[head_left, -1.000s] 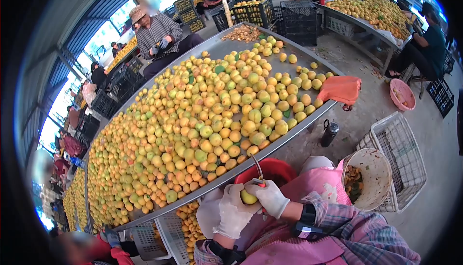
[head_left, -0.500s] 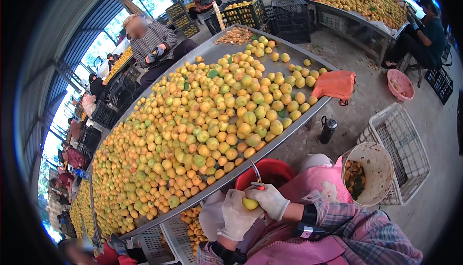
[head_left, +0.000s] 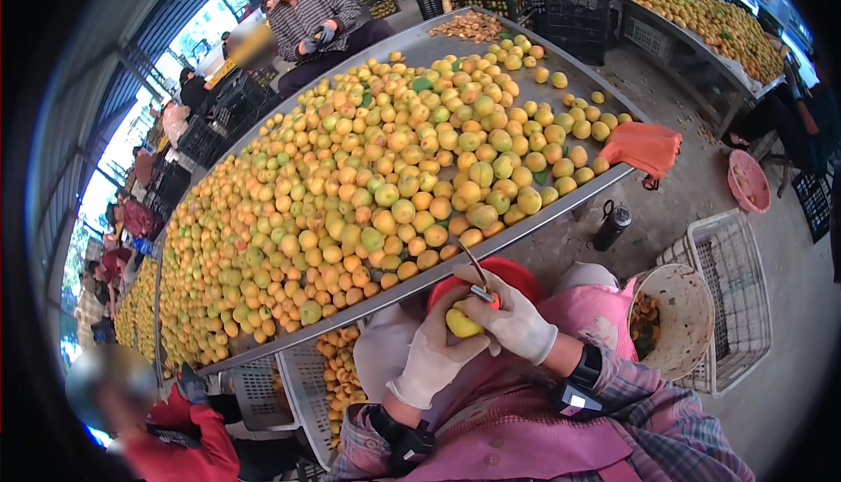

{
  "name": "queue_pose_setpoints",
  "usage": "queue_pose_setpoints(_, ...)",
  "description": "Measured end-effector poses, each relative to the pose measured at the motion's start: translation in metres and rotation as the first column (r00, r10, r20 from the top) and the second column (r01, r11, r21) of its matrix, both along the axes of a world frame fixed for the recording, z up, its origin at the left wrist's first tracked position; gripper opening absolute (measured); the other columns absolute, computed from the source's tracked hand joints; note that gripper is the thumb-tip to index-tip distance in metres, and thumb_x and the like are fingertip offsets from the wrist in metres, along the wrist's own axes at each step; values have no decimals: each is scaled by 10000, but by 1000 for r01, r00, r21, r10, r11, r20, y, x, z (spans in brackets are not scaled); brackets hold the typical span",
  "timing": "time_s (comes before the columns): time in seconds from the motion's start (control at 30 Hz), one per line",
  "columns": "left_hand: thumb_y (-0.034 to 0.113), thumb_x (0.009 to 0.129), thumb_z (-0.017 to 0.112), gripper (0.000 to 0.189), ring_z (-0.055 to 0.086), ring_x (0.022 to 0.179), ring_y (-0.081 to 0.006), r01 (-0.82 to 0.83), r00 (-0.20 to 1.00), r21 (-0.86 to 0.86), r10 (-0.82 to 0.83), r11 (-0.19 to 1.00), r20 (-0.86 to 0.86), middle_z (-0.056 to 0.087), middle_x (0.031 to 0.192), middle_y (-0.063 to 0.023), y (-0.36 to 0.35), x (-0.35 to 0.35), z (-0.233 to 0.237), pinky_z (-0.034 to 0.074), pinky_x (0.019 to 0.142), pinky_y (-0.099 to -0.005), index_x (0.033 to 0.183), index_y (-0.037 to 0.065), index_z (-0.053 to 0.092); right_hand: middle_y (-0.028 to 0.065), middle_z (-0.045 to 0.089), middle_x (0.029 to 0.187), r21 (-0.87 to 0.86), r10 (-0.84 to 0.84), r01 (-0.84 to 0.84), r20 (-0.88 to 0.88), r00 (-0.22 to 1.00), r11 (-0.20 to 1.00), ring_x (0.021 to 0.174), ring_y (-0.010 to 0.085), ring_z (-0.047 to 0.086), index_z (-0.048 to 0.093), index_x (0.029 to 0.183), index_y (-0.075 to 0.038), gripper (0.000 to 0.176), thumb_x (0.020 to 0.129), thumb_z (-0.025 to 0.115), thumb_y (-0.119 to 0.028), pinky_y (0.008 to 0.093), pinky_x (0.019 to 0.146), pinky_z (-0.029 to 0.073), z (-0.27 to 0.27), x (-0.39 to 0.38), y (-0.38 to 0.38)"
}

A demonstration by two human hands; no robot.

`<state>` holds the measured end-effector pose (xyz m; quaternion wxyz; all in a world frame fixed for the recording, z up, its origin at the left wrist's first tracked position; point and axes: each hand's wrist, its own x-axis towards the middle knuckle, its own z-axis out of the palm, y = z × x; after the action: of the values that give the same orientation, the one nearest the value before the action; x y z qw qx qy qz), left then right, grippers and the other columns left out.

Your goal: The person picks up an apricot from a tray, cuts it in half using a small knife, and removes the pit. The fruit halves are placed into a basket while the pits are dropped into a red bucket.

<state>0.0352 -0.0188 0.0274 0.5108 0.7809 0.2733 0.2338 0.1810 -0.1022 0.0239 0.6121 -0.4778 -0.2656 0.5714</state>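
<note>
Gloved in white, my left hand [head_left: 435, 355] is closed around a yellow-green apricot [head_left: 464, 322] in front of my lap. My right hand [head_left: 515, 322], also gloved, grips a small curved knife [head_left: 472, 265] with a red handle; its thin blade points up and away from me. The right fingers press against the apricot, and both hands touch. Just beyond them sits a red basin [head_left: 519, 273], partly hidden by the hands. Ahead, a metal-edged table [head_left: 350, 311] carries a wide spread of apricots [head_left: 377, 193].
To my right stand a whitish bucket [head_left: 692, 302] with fruit pieces, a pale crate [head_left: 740, 280] and a black flask [head_left: 612, 226]. An orange cloth bag [head_left: 642, 147] hangs at the table corner. Crates [head_left: 307, 386] stand at left; people sit nearby, one [head_left: 188, 434] in red sleeves.
The view has shifted, so the table appears higher and the person in red shows more. My hands appear higher in the picture, still holding the apricot and knife.
</note>
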Motion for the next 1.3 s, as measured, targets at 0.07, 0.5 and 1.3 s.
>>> queue_pose_setpoints(0.07,161,725,826,711,609,1069,-194,46,989,-162,-67,986,-128,609,1212,-115,1,-3,3,508,895,-317,1324,33,465,27,594,931,95,42,-50,90,995,994,553,87,548,350,1439,-82,503,988,524,-220,208,466,457,-1,1,1)
queue_pose_setpoints(0.5,116,775,752,576,580,932,-132,17,974,-504,101,863,205,597,1066,-50,7,-17,-22,492,816,-258,1286,31,500,7,519,675,166,-235,216,101,967,962,498,90,492,526,1196,-16,300,998,517,-242,220,482,411,1,0,-3)
queue_pose_setpoints(1.3,78,729,782,615,589,1016,-140,147,987,-308,-121,940,102,605,1114,-58,3,-16,9,481,903,-287,1279,51,509,48,457,637,651,-441,324,19,897,687,479,162,457,440,750,-80,356,982,539,-332,327,455,446,54,-14,8)
